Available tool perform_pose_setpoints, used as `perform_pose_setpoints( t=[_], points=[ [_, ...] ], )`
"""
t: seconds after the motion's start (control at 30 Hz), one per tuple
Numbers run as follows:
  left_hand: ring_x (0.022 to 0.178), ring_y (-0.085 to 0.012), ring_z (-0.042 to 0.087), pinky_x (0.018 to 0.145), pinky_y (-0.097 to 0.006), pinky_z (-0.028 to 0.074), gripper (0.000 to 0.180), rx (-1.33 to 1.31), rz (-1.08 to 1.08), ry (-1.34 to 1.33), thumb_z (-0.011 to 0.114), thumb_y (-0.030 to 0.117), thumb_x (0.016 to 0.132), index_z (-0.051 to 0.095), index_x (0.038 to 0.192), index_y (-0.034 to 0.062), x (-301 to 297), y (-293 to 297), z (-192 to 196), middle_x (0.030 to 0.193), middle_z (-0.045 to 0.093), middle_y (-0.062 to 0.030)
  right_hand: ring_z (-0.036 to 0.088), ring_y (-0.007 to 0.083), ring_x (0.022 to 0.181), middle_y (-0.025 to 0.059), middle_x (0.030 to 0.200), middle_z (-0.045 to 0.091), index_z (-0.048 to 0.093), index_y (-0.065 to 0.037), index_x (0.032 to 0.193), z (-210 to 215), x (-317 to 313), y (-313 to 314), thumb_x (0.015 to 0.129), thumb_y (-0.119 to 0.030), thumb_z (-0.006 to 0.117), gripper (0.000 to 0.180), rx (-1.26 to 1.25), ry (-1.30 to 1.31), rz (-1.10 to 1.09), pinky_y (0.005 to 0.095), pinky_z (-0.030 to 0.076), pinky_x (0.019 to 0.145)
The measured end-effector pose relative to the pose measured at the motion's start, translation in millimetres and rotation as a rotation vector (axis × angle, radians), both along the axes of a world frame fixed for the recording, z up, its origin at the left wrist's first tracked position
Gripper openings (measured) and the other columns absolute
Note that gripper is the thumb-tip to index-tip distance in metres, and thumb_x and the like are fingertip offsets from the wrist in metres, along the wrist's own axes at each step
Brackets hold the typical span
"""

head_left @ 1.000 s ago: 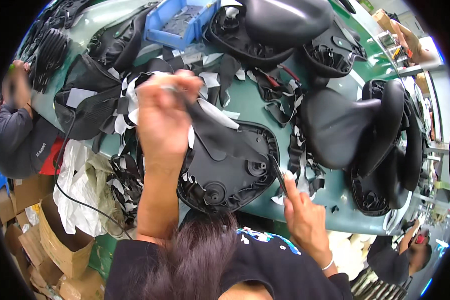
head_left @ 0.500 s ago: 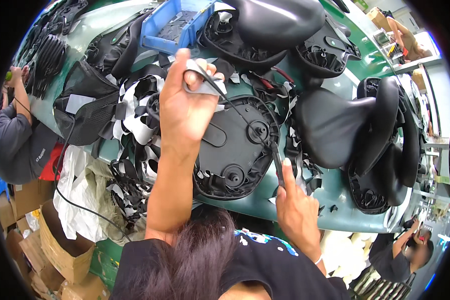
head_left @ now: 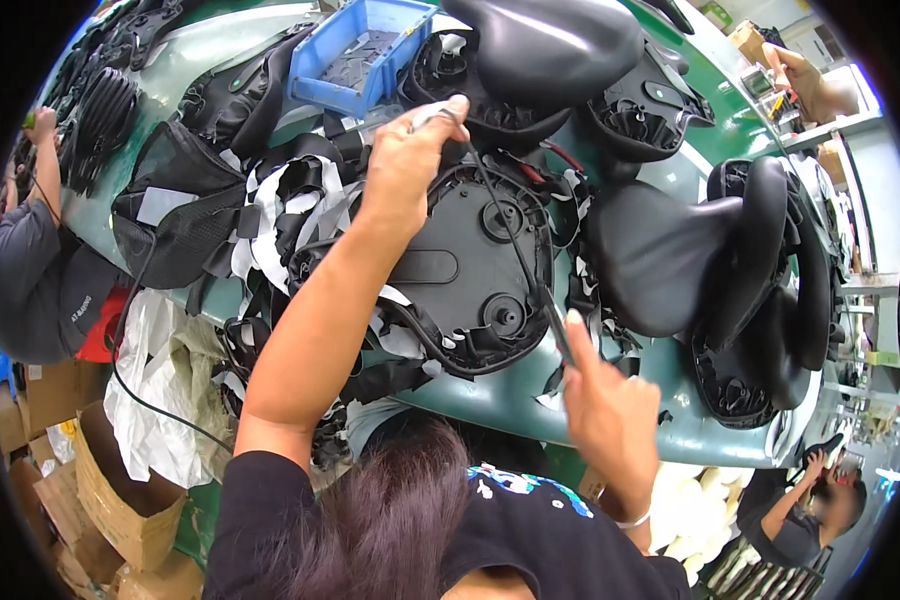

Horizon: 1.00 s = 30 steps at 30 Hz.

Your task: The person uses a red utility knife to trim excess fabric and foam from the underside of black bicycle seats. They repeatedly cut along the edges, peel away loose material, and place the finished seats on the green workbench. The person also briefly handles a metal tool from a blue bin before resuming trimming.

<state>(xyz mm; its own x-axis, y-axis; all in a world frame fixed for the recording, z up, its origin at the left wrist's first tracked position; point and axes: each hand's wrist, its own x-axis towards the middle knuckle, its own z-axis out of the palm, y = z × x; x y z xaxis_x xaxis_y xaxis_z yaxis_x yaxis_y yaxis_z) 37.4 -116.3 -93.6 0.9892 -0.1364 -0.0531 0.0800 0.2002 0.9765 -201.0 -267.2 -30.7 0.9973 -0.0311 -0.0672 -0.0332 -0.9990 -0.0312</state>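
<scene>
A black seat with its plastic underside (head_left: pixel 460 270) facing up lies on the table before me. Its wrapped rim is bunched, with black and white scraps along the near left side. Above its far edge, my left hand (head_left: pixel 406 172) is closed on the end of a thin black strip (head_left: pixel 493 190). That strip stretches taut across the seat to the tip of a slim dark-handled cutting tool (head_left: pixel 558 330). My right hand (head_left: pixel 613 420) grips the tool at the seat's right edge, forefinger stretched along it. The blade is too small to make out.
Finished-looking black seats (head_left: pixel 660 250) stand at the right, others at the far side. A blue bin (head_left: pixel 355 60) holds dark pieces. Black and white offcuts (head_left: pixel 285 210) lie left of the seat. Co-workers sit at far left and lower right; cardboard boxes (head_left: pixel 130 500) stand lower left.
The seat has turned counterclockwise and shifted slightly away from me. My left hand has moved right and farther off with the strip; my right hand has come a little nearer with the tool.
</scene>
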Motion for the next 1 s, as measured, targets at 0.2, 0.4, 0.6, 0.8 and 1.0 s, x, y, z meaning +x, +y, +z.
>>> perform_pose_setpoints(
  t=[0.2, 0.4, 0.6, 0.8, 1.0],
  points=[
    [0.116, -0.0252, 0.054, 0.102, -0.040, 0.036, 0.038, -0.413, -0.058, 0.151, 0.045, 0.030, 0.099, 0.060, 0.105, -0.0048, -78.8, 47.4, -5.6, 0.124, 0.057, -0.0208, 0.055, 0.0281, 0.053, 0.0072, 0.060, 0.053, 0.057, -0.033, 0.126, 15.5, 89.0, -89.3, 0.082, -0.013, 0.058, 0.049, 0.064, -0.015, 0.344, 0.0423, 0.043, 0.052],
    [0.085, -0.0214, 0.058, 0.075, -0.032, 0.045, 0.051, -0.236, -0.327, -0.093, 0.037, 0.037, 0.099, 0.060, 0.102, -0.0077, -119.0, 105.2, 38.7, 0.098, 0.059, -0.0194, 0.049, 0.0243, 0.058, 0.0051, 0.064, 0.050, 0.051, -0.032, 0.133, 19.0, 104.7, -66.8, 0.080, -0.008, 0.058, 0.058, -0.067, 0.076, 0.601, 0.0374, 0.039, 0.059],
    [0.066, -0.0174, 0.061, 0.056, -0.025, 0.043, 0.036, -1.061, 0.001, -0.284, 0.051, 0.029, 0.091, 0.058, 0.094, -0.0058, -16.1, 166.8, 82.7, 0.072, 0.057, -0.0100, 0.048, 0.0232, 0.045, 0.0056, 0.056, 0.045, 0.050, -0.020, 0.135, 26.9, 9.7, -53.9, 0.076, -0.011, 0.062, 0.061, -0.074, 0.117, 0.270, 0.0374, 0.035, 0.046],
    [0.102, -0.0329, 0.052, 0.091, -0.040, 0.040, 0.032, 1.175, -1.033, -0.881, 0.071, 0.028, 0.075, 0.068, 0.095, 0.0038, -19.4, 19.5, 45.6, 0.097, 0.063, -0.0132, 0.060, 0.0297, 0.055, 0.0122, 0.067, 0.062, 0.054, -0.013, 0.129, 41.9, 27.8, -54.6, 0.078, -0.007, 0.058, 0.052, 0.126, 0.238, 0.116, 0.0370, 0.044, 0.050],
    [0.066, -0.0153, 0.057, 0.064, -0.027, 0.045, 0.024, -0.107, -1.013, -0.053, 0.052, 0.025, 0.095, 0.059, 0.095, 0.0021, -34.8, -31.5, 25.6, 0.075, 0.060, -0.0039, 0.052, 0.0254, 0.044, 0.0061, 0.054, 0.051, 0.048, -0.020, 0.136, 6.8, -1.5, -61.1, 0.082, -0.014, 0.060, 0.056, 0.126, 0.086, 0.150, 0.0382, 0.040, 0.043]
  ],
)
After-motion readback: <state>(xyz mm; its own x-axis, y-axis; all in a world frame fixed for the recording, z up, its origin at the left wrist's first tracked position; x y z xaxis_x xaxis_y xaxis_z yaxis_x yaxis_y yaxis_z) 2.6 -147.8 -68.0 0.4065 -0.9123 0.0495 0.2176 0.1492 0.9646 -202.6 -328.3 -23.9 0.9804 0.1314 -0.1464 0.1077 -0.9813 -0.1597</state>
